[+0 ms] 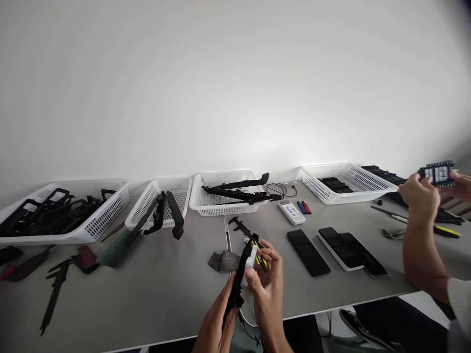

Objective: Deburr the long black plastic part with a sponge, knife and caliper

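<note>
My left hand is wrapped round the lower end of a long black plastic part, held tilted above the table's front edge. My right hand pinches a small white block between thumb and fingers, against the upper side of that part. Whether the block is fixed to the part, I cannot tell. Just beyond my hands lie a dark caliper and a crumpled grey cloth. A yellow-and-black tool is partly hidden behind my right fingers.
White baskets with black parts line the wall. A white labelled device, a black phone and another caliper lie on the grey table. At right, a co-worker's hands hold a black slotted part.
</note>
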Demonstrator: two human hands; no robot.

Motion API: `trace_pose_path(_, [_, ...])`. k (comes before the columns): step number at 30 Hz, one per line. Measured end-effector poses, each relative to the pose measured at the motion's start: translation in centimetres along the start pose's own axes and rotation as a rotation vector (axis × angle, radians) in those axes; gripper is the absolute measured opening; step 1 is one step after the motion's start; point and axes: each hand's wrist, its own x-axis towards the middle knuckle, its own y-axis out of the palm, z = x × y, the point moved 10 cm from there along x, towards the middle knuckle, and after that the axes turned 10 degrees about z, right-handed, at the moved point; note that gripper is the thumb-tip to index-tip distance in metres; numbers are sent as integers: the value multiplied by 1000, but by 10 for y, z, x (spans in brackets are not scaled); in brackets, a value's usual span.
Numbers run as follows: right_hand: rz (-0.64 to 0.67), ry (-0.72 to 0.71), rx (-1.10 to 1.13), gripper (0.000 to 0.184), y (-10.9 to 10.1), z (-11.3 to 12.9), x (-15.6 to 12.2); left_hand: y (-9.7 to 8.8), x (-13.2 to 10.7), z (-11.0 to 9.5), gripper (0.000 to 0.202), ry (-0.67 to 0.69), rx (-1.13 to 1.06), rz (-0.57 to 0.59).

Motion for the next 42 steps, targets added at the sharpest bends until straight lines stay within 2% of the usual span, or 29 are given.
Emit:
trace_pose_path(4, [38,7,36,53,6,0,2,0,4,3,60,27,22,12])
trace_pose_path(8, [37,62,23,53,5,-5,2,1,5,6,60,14,6,33])
trace_pose_path(12, [82,6,33,64,13,2,-1,-3,3,-2,60,16,-31,-23])
trace_pose_path(16, [77,112,22,62,15,-8,-4,-6,4,-12,61,11,-24,-47])
trace_pose_path(20, [109,9,17,73,19,2,-6,-4,9,-17,63,23,-22,13])
trace_pose_path(25, [109,110,26,61,21,-9,-7,-10,8,-4,62,-10,-4,-75])
trace_pose_path(28, [136,42,41,66,23,-7,-3,-7,5,-3,64,7,-9,-62])
trace_pose_path(30, [121,52,41,66,18,-15,4,-5,3,-5,66,5,-50,-51])
trace_pose_path(33, [3,101,-72,53,-8,-26,11,-2,0,0,71,-37,-230,-35])
trace_pose_path(35, [4,-19,-160,48,-17,-10,12,-2,-2,13,74,-93,-332,-34])
trace_pose_path(36, [57,-109,-229,48,-14,4,11,-6,-4,22,75,-127,-347,-60])
trace_pose_path(39, [359,-423,-437,55,15,45,-5,-27,-12,48,79,-223,-277,-200])
trace_pose_path(40, [432,-488,-488,57,22,51,-10,-31,-13,52,80,-235,-260,-214])
trace_pose_path(42, [478,-527,-560,57,27,55,-11,-32,-13,52,80,-252,-256,-188])
